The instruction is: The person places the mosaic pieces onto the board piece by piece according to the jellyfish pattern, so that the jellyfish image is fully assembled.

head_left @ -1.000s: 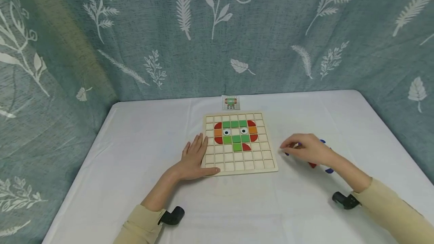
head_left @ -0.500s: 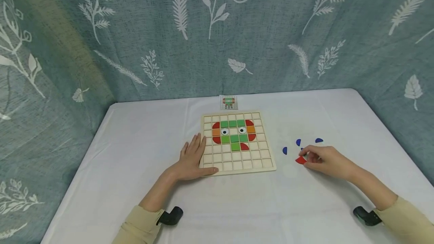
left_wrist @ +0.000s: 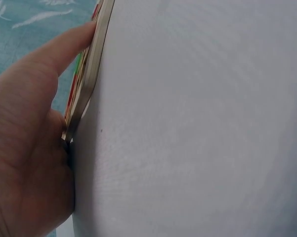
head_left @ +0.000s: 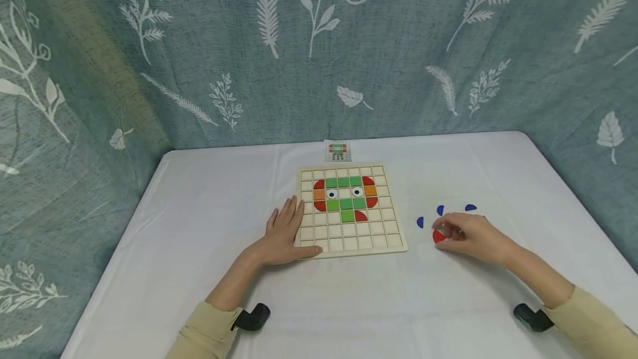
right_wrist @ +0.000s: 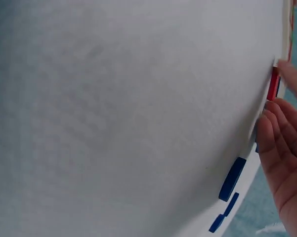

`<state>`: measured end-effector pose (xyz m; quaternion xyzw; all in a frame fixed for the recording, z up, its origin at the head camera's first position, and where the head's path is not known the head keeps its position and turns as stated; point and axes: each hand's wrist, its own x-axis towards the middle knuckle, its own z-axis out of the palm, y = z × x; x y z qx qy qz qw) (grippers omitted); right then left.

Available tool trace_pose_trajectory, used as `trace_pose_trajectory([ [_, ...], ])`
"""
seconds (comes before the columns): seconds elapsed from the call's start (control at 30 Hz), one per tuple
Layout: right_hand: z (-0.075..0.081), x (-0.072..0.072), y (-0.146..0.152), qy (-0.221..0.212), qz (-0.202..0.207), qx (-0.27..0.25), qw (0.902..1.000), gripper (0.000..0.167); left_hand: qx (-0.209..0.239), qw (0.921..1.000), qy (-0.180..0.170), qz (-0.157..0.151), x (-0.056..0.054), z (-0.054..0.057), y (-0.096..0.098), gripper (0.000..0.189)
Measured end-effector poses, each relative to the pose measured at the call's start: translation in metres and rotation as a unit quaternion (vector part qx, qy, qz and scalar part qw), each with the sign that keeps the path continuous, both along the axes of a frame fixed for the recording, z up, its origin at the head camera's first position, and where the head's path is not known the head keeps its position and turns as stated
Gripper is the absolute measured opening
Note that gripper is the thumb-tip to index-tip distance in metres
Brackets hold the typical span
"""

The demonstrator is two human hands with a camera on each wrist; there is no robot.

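My left hand (head_left: pixel 284 234) lies flat with straight fingers at the left side of a wooden grid board (head_left: pixel 365 243), the thumb over its near left corner. In the left wrist view, the thumb (left_wrist: pixel 69 47) touches the board's edge (left_wrist: pixel 91 66). To the right of the board, my right hand (head_left: pixel 471 237) pinches a red rounded tile (head_left: pixel 438 236) between thumb and fingers, close over the cloth. The right wrist view has this red tile (right_wrist: pixel 273 84) edge-on by the fingertips. Set in the board are green, red and orange tiles and two eye tiles (head_left: pixel 332 194).
Blue half-circle tiles (head_left: pixel 420 222) lie loose around the right hand; some sit near the palm in the right wrist view, such as one blue tile (right_wrist: pixel 232 179). A small picture card (head_left: pixel 338 150) lies behind the board. A leaf-patterned curtain (head_left: pixel 279 98) closes the back.
The right hand has drawn back right from beside the board to the loose tiles and taken hold of the red one, which has turned and shifted slightly left. The left hand stays put.
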<state>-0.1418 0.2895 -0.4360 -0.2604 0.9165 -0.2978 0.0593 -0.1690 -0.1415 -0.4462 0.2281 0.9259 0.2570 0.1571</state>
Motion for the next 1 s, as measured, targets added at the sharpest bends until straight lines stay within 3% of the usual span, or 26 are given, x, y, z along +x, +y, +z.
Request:
trace_pose_trajectory([
  [0.13,0.002,-0.001,-0.001,0.000,-0.003,0.006,1.0000,0.039,0.001,1.0000,-0.002,-0.001,0.000,0.000,0.000,0.110],
  [0.33,0.003,-0.004,0.003,0.003,0.050,-0.018,0.9986,0.031,0.000,1.0000,-0.001,0.001,0.000,0.000,-0.001,0.110],
  [0.47,0.003,-0.008,-0.008,-0.008,0.033,-0.029,0.9990,0.027,0.000,1.0000,-0.003,0.002,0.000,0.000,0.000,0.110],
  [0.67,0.008,-0.025,-0.061,-0.032,0.009,-0.065,0.9973,0.022,-0.003,1.0000,0.002,0.005,0.000,-0.001,-0.001,0.110],
  [0.87,0.009,-0.047,-0.127,-0.020,0.047,-0.084,0.9952,0.019,-0.003,1.0000,0.003,0.004,-0.001,-0.002,-0.001,0.110],
  [1.0,0.007,-0.060,-0.157,0.005,0.078,-0.062,0.9950,0.017,0.002,1.0000,-0.001,0.003,-0.001,-0.002,-0.001,0.109],
])
